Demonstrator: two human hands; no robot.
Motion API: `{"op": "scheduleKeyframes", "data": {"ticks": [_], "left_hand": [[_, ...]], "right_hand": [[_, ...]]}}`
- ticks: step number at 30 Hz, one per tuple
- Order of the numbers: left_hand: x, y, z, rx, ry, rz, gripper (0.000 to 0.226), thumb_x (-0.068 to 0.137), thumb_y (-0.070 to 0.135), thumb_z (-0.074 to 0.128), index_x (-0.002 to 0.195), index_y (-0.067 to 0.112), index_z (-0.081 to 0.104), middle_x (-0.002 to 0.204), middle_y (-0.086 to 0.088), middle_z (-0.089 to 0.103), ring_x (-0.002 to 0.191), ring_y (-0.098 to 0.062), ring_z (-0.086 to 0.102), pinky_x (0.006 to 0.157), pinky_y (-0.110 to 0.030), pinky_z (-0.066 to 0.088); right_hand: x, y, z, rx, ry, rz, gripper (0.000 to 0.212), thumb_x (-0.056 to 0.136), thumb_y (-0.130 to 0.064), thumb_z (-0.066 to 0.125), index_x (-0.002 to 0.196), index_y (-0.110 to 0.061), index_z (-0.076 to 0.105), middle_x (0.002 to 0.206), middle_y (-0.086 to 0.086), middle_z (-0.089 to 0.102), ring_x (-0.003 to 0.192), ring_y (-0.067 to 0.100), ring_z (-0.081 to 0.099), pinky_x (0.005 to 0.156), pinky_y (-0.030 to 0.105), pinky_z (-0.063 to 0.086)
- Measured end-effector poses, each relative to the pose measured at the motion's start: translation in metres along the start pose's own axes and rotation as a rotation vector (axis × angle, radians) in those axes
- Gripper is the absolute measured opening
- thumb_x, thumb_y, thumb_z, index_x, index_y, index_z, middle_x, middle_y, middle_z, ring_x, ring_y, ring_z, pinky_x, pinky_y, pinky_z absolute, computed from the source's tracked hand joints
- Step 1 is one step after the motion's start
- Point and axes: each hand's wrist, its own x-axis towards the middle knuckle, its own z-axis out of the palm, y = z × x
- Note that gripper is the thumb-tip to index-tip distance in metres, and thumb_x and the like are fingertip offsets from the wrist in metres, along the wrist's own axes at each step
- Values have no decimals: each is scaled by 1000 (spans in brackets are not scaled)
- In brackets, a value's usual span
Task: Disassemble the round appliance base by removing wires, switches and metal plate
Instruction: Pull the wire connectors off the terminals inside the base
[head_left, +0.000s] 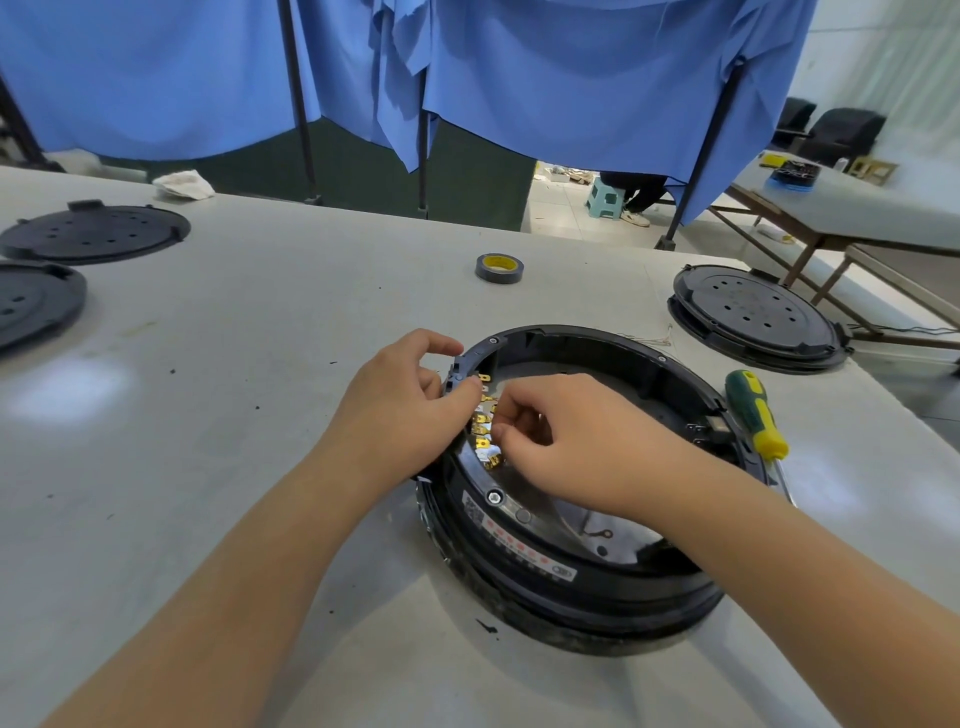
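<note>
2 bare forearms run up from the lower edge of the frame to the left hand (402, 400) and right hand (563, 434), with no sleeves, gloves, rings, watch or wristband visible on either one.

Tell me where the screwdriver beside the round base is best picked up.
Grip the screwdriver by its green and yellow handle, coming from above on the right. The handle lies flat on the table, clear of the base, while the shaft end is mostly hidden behind the right forearm.
</note>
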Motion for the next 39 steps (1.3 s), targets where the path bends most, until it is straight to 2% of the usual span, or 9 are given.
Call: {"op": "scheduleKeyframes", "data": {"ticks": [7,15,20,26,31,34,39], "left_hand": [[1,1,0,-18,-36,-8,19,85,24,63,103,29,61,37,11,37,41,-5,37,51,-28,40],[0,2,0,18,-2,1,17,84,24,63,100,29,62,36,9,39,39,-6,38,50,-24,37],[1,2,-1,16,-9,0,17,83,25,64,100,29,63,36,10,40,39,-5,39,50,-24,38],[2,2,-2,-3,-25,-5,19,84,25,64,103,28,63,36,10,39,39,-5,38,51,-25,38],[1,3,-2,-13,-42,-10,20,86,23,63,105,28,62,35,10,39,38,-5,38,48,-30,44],[1,4,-2,-15,-41,-16,19,86,24,63,104,29,62,36,9,39,39,-7,39,50,-33,46],[0,4,-3,-6,-32,-27,19,84,25,64,102,31,63,39,5,48,41,-11,46,50,-30,47]], "right_hand": [[6,4,-4,55,-28,-54,11,88,-23,54,78,-24,59,67,-8,60,63,7,53,59,26,44],[-1,2,3,-1,-3,-24,11,87,-31,52,78,-27,56,67,-10,59,61,5,54,55,23,38],[2,2,-2,15,-22,-40,9,87,-27,53,79,-27,57,68,-10,59,63,7,54,60,30,47],[5,3,-5,31,-17,-63,10,88,-24,53,80,-23,60,68,-7,59,64,8,53,60,28,44],[6,3,-5,34,-8,-67,10,87,-23,54,80,-23,61,69,-8,59,65,8,53,61,31,46],[5,3,-4,32,-6,-60,10,87,-24,55,78,-26,59,67,-9,58,64,6,53,59,28,45],[0,0,-1,14,-13,-34,13,87,-27,53,75,-28,55,65,-10,56,61,5,52,57,23,40]]}}
